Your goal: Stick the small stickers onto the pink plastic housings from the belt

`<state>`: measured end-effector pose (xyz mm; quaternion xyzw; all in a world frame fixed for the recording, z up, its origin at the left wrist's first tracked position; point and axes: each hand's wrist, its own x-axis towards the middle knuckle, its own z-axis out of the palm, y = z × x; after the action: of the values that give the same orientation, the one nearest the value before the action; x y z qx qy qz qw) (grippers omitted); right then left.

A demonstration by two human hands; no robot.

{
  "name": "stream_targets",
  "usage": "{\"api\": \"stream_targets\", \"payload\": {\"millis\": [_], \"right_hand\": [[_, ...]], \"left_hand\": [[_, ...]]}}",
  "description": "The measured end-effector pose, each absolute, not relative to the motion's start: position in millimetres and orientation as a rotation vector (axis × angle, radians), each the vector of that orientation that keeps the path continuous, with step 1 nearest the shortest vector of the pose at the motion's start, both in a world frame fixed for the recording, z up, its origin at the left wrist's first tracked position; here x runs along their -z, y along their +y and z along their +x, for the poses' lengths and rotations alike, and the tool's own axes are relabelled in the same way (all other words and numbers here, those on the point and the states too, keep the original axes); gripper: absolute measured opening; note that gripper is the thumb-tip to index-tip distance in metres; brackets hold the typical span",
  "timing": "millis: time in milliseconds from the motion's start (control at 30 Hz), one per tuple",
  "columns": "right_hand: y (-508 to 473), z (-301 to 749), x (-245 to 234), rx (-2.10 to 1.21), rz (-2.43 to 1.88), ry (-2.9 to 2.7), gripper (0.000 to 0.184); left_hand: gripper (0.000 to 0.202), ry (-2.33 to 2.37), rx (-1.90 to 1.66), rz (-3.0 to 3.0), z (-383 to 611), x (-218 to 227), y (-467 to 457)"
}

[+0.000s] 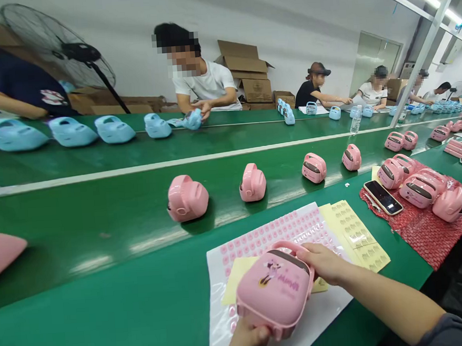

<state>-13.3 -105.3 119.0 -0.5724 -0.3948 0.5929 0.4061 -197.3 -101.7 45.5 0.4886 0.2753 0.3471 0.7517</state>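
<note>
A rounded pink case with a carry handle (pixel 273 291) is held up between my two hands, its front printed with a cartoon figure and lettering. My left hand (pixel 248 340) grips the lower left corner, thumb on the side. At the upper right, my right hand (pixel 324 261) closes around the handle's side; some of its fingers are hidden behind the case. Beneath lies a white sheet with rows of small pink stickers (pixel 221 321). Yellow label sheets (pixel 362 232) stick out at its right, and another yellow piece (pixel 238 275) lies partly behind the case.
Several pink cases, one of them here (pixel 187 197), stand along the green belt (pixel 99 214). Red bubble wrap (pixel 430 248) at right bears more cases and a phone (pixel 383 196). Across the belt, a person in white (pixel 212 84) handles a blue case (pixel 192 120); other people sit farther off.
</note>
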Motion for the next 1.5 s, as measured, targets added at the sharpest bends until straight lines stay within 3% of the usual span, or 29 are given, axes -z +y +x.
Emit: {"api": "stream_targets", "payload": {"millis": [67,267,433,633,967,1033,1233,1500], "right_hand": [[-110.8,-8.5,-114.3,-1.455,-1.413,-1.139,0.035],[-121.4,27.7,-96.6,-0.483,-1.895,-1.592,0.025],[-127.4,19.5,-69.9,-0.229,-1.980,-1.816,0.014],[-128.2,12.8,-50.4,0.043,-1.868,-1.855,0.015],[-131.4,5.5,-45.0,0.155,-1.751,-1.943,0.022],[-133.3,2.8,-49.3,0.032,-1.734,-1.936,0.023],[-128.5,6.2,-74.6,-0.784,-1.739,-1.466,0.007],[-117.4,0.0,-76.2,-0.645,-1.877,-1.453,0.010]], "left_hand": [[0.056,0.609,-0.786,0.993,-203.4,-44.0,-97.3],[0.072,0.777,-1.030,0.728,-208.4,-59.8,-80.1],[0.078,0.767,-1.036,0.718,-205.5,-70.9,-79.4],[0.082,0.830,-1.118,0.642,-195.2,-84.2,-86.8],[0.073,0.823,-1.086,0.651,-201.8,-88.1,-87.2],[0.073,0.828,-1.089,0.648,-202.3,-88.4,-87.5],[0.077,0.860,-1.144,0.637,-200.9,-89.7,-90.3],[0.074,0.871,-1.145,0.653,-203.5,-88.7,-90.9]]}}
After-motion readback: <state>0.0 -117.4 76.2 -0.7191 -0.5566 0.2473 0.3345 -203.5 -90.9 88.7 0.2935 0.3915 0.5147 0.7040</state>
